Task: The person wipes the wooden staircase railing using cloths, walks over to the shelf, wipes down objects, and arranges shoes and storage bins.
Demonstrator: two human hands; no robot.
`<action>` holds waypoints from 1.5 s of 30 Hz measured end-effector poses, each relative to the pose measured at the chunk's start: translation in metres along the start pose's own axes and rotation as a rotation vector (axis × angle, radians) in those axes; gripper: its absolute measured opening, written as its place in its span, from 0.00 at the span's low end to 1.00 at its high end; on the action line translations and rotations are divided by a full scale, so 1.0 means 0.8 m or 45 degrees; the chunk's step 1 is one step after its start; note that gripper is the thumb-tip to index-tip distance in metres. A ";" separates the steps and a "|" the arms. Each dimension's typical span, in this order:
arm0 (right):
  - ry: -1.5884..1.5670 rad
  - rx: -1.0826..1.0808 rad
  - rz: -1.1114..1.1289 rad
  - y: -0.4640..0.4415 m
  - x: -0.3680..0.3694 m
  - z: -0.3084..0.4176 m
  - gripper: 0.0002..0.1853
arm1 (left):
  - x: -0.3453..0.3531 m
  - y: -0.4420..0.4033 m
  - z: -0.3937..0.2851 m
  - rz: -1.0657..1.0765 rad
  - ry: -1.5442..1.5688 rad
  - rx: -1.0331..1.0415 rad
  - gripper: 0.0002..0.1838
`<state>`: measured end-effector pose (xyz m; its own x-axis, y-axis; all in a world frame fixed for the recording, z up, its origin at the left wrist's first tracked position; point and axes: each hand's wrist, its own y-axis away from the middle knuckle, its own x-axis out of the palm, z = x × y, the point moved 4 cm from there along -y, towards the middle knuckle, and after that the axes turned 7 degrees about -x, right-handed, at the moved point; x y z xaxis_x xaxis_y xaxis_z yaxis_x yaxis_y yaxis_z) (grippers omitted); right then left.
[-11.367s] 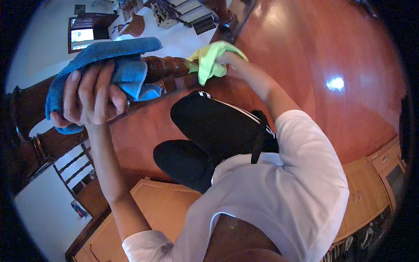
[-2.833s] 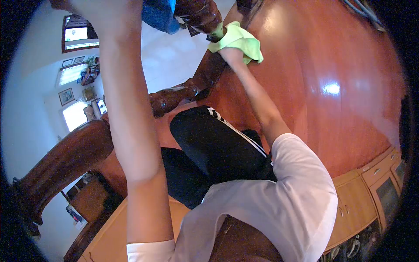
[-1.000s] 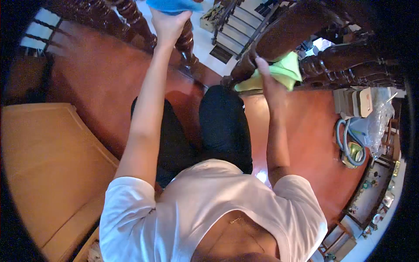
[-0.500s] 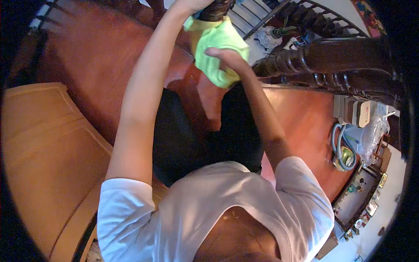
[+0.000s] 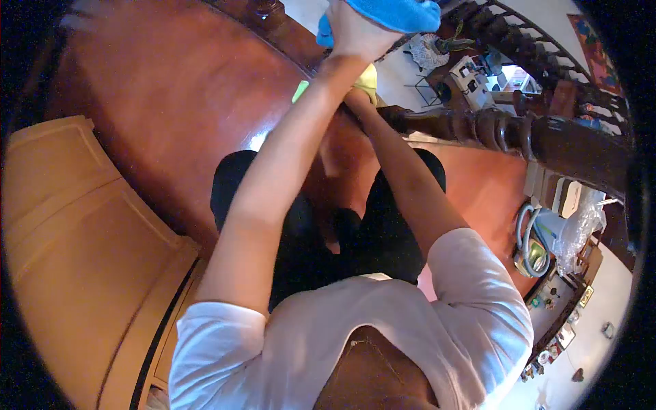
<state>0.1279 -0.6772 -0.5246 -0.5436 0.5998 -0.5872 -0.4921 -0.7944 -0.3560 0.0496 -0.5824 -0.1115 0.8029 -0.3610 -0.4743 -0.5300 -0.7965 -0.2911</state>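
Note:
At the top of the head view, my left hand (image 5: 361, 35) is closed with a bright blue cloth (image 5: 403, 15) in it; its fingers are mostly hidden behind the cloth and the frame edge. Lower down, partly behind my left wrist, my right hand (image 5: 359, 100) grips a yellow-green cloth (image 5: 369, 80). One corner of that cloth pokes out left of my left forearm. Both hands are beside the dark carved wooden railing (image 5: 471, 130), and my forearms nearly cross. Whether either cloth touches the wood is hidden.
A large tan wooden piece of furniture (image 5: 89, 246) stands at my left on the red floor (image 5: 171, 89). To the right are a vacuum cleaner with a grey hose (image 5: 533, 246) and clear plastic wrapping (image 5: 581, 236). Beyond the railing, a lower level holds a potted plant (image 5: 430, 51).
My left hand has moved right and now shows the blue cloth. My right hand, with the yellow-green cloth, has gone partly behind my left wrist. My knees have spread apart.

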 end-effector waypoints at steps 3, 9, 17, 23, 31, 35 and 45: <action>-0.877 0.723 0.097 -0.006 -0.016 0.032 0.21 | 0.000 -0.009 0.026 0.397 0.306 -0.265 0.31; -0.042 0.512 0.131 0.026 0.017 0.002 0.19 | 0.007 0.004 0.031 -0.249 0.484 0.077 0.26; 0.467 -0.094 0.374 0.022 0.001 0.204 0.19 | 0.020 -0.001 0.041 -0.024 0.428 0.181 0.22; 0.334 -0.103 0.555 -0.100 0.113 0.162 0.20 | 0.022 -0.006 0.047 0.171 0.565 0.158 0.25; 0.532 -0.121 0.318 0.022 0.043 0.210 0.20 | 0.017 -0.010 0.049 0.007 0.332 0.095 0.26; 0.615 -0.076 0.237 0.066 0.019 0.220 0.20 | 0.022 -0.009 0.049 0.177 0.467 0.135 0.27; 0.391 0.006 0.519 -0.157 0.087 0.133 0.21 | 0.022 -0.004 0.051 0.168 0.533 0.072 0.28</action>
<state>0.0798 -0.5252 -0.4436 -0.4673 0.1850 -0.8645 -0.2853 -0.9571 -0.0506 0.0545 -0.5666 -0.1527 0.7626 -0.6324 -0.1362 -0.6400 -0.7068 -0.3015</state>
